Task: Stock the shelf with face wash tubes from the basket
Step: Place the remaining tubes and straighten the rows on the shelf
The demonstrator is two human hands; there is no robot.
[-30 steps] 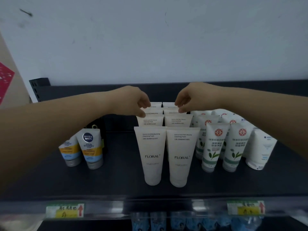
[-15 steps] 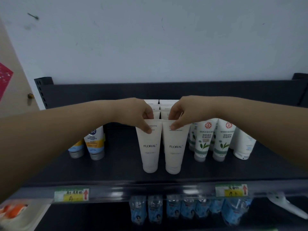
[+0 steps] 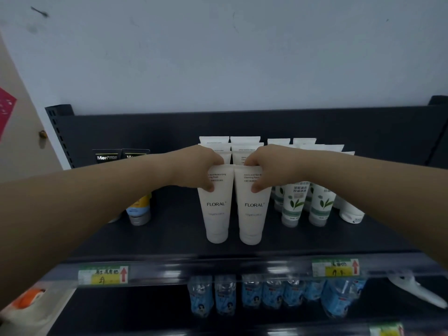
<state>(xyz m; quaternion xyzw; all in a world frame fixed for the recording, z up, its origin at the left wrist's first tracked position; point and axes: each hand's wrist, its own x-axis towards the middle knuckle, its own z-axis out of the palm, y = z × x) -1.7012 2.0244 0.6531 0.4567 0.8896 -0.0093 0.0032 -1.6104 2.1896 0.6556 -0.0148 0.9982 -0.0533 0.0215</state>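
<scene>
Dark metal shelf (image 3: 169, 238) is filling centre frame, where left hand (image 3: 196, 168) is pinching 1 white plastic FLORAL tube (image 3: 217, 214) and right hand (image 3: 271, 168) its twin (image 3: 252, 219); uneven tugging is risking toppling white tube rows (image 3: 244, 140) behind.

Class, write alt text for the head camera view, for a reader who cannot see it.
The left hand grips one white plastic FLORAL tube and the right hand its twin, both cap-down on a black metal shelf. White green-leaf tubes stand to the right.

Shop, probably: price labels (image 3: 103, 275) on stocked shelf (image 3: 169, 238).
</scene>
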